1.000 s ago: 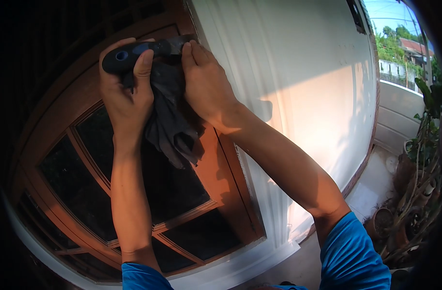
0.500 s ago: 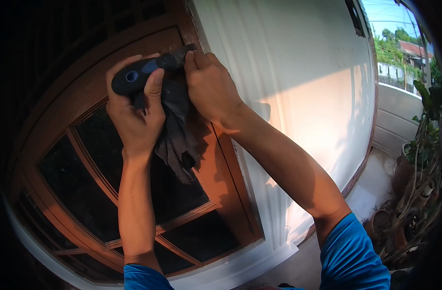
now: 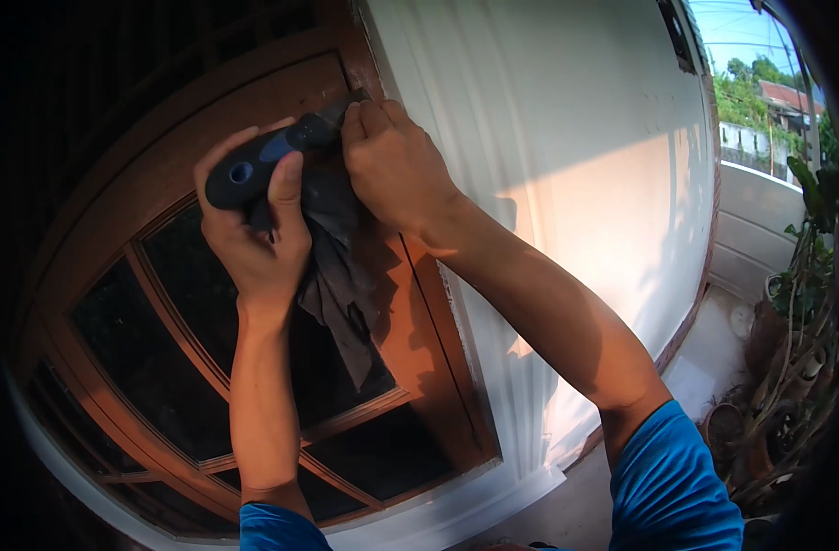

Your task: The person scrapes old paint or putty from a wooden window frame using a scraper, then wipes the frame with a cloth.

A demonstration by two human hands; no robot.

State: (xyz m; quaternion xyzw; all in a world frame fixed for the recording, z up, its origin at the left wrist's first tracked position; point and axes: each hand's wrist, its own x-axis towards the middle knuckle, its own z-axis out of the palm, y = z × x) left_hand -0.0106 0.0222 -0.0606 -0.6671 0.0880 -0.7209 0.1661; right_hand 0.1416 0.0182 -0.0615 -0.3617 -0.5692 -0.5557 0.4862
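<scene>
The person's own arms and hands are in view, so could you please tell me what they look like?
Creased blue sleeves end around the elbows, leaving both forearms bare. The left hand and the right hand wear no gloves; no watch or bracelet shows.

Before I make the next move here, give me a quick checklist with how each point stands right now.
1. Left hand wrapped around the dark handle: ok, with the thumb along its near side.
2. Right hand clear of the blade: not ok, its fingertips overlap the blade in this view.
3. Dark cloth out of the way: not ok, it hangs just below the tool, between the hands.
4. Blade away from the glass panes: ok, it is up by the upper corner of the wooden door.
5. Blade edge touching the wood: cannot tell, fingers hide it.
</scene>
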